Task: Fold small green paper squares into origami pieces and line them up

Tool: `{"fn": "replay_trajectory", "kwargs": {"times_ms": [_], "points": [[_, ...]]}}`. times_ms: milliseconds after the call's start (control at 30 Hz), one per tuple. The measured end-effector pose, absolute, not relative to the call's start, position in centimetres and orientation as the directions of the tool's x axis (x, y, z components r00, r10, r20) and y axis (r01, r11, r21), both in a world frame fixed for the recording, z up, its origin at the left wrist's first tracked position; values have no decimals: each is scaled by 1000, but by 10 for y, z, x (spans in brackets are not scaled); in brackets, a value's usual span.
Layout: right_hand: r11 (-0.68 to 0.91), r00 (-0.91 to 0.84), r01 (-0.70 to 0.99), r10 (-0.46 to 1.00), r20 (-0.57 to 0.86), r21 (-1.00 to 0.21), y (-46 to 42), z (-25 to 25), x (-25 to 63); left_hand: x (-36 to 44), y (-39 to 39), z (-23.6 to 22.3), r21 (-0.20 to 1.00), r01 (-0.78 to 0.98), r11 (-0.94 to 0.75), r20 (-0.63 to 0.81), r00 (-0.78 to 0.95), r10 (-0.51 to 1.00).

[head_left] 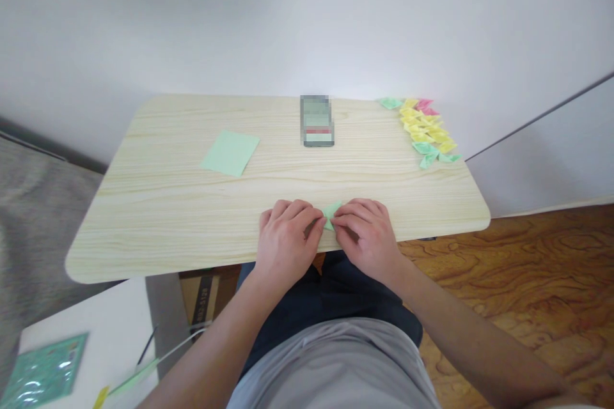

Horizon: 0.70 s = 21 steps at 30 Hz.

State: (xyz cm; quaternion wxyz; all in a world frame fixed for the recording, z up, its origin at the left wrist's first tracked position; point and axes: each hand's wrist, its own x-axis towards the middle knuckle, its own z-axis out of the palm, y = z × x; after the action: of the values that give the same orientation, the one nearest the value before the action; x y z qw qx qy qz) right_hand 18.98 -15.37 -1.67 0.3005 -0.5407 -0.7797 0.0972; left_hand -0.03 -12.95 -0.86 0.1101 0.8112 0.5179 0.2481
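A small folded piece of green paper (330, 213) lies at the near edge of a light wooden table (158, 204). My left hand (284, 234) and my right hand (365, 230) both pinch it from either side, fingers curled and pressed onto the paper. Most of the piece is hidden under my fingertips; only a small green triangle shows between them.
A flat green paper sheet (231, 152) lies at the left middle. A phone (316, 120) rests at the far edge. Several folded yellow, green and pink paper pieces (426, 130) are heaped at the far right corner. A white surface with a green packet (44, 372) sits lower left.
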Motion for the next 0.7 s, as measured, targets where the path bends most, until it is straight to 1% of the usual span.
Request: {"fn": "replay_trajectory", "kwargs": {"times_ms": [467,700], "points": [[321,-104,783,912,398,-532,-160,-23,181,5,-131,-9,408,823,-395,272,304,913],[313,-93,792,911,403,-524,-160,-24,180,7,-132,-8,413,829,-378,264,289,920]]}}
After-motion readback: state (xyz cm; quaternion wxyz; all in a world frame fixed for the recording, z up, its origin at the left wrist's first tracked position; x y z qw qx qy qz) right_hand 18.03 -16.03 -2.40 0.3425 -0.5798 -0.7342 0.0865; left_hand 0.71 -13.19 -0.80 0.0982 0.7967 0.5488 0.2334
